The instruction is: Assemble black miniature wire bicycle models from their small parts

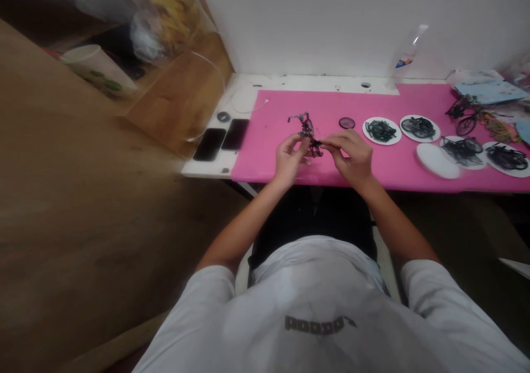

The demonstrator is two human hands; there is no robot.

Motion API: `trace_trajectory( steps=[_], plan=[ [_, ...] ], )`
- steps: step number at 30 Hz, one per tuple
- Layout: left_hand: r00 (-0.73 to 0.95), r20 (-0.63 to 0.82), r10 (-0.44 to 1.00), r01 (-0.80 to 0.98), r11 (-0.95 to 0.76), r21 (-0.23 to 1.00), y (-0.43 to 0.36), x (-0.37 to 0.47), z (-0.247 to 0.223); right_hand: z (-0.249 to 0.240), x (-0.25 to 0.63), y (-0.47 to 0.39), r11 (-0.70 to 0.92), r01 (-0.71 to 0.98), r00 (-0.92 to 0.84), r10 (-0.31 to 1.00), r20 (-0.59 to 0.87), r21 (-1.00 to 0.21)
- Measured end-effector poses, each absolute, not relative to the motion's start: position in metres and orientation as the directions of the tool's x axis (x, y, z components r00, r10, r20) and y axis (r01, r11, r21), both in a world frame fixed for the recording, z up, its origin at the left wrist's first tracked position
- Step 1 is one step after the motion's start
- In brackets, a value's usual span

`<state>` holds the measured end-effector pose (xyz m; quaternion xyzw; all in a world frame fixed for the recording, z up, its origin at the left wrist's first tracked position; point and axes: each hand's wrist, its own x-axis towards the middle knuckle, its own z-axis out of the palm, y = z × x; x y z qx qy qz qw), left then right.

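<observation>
A small dark model bicycle (307,124) is held just above the pink mat (265,158), with its handlebar toward the wall. My left hand (290,160) has its fingers closed round the frame from the left. From the right, my right hand (351,155) pinches at the bicycle's near end; whether its fingertips grip the bicycle or a small piece there is too small to tell. A loose dark wheel (346,123) lies flat on the mat, beyond my right hand.
Right of my hands stand white plates (364,133) of dark parts and a blank white lid or plate (436,161). Assembled model bicycles (466,120) lie farther right. Two phones (210,144) and a round grey object (223,117) are left. A clear bottle (409,53) stands behind.
</observation>
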<state>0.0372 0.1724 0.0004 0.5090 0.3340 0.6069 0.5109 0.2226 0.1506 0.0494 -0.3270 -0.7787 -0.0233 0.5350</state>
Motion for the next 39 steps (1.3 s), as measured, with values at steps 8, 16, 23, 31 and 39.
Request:
trace_trajectory(
  steps=[8,16,23,31,39],
  plan=[
    [0.041,0.276,0.96,-0.274,-0.255,0.927,0.1716,0.0381,0.0005,0.0485,0.222,0.1539,0.78,0.536,-0.21,0.493,0.844,-0.323],
    [0.063,0.271,0.961,-0.257,-0.247,0.934,0.1724,0.0384,-0.001,0.0503,0.2245,0.1545,0.783,0.532,-0.298,0.529,0.795,-0.322],
    [0.057,0.271,0.961,-0.221,-0.253,0.942,0.1708,0.0402,-0.0015,0.0513,0.2251,0.1549,0.783,0.537,-0.319,0.532,0.785,-0.312],
    [0.094,0.249,0.964,-0.254,-0.219,0.942,0.1702,0.0392,-0.0014,0.0489,0.2244,0.1545,0.763,0.589,-0.297,0.51,0.807,-0.266],
    [0.051,0.245,0.968,-0.259,-0.224,0.939,0.1726,0.0388,-0.0029,0.0502,0.2208,0.1456,0.752,0.635,-0.306,0.457,0.835,-0.178]
  ],
)
